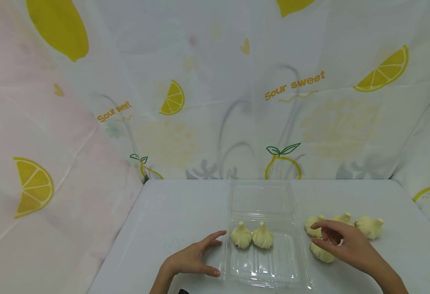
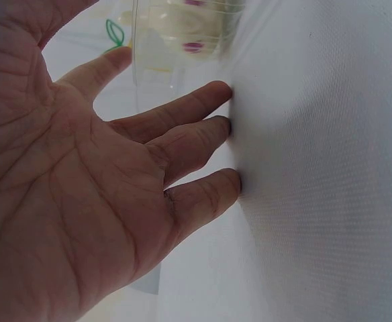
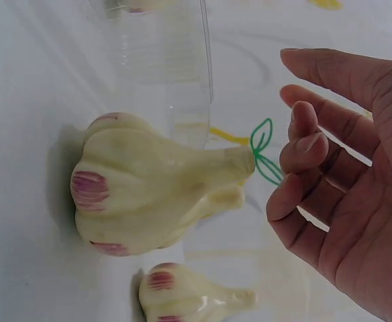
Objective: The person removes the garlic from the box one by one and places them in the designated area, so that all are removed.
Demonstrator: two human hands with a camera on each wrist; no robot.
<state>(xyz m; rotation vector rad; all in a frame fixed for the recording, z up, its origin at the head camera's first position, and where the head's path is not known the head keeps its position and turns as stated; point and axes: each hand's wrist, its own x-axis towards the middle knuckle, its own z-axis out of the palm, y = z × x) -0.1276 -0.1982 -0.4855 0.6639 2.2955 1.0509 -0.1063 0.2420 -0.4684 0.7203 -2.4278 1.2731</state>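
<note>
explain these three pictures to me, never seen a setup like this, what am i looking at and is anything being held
There is no machine here, just a person's bare left hand and right hand at a white table. The wide picture comes from a camera worn on the head; the two close ones come from cameras on each wrist. A clear plastic container lies open on the table with two garlic bulbs inside, and four more bulbs sit to its right. The left hand is beside the container, fingers apart; the right hand is by the four bulbs. Neither hand is holding anything.
</note>
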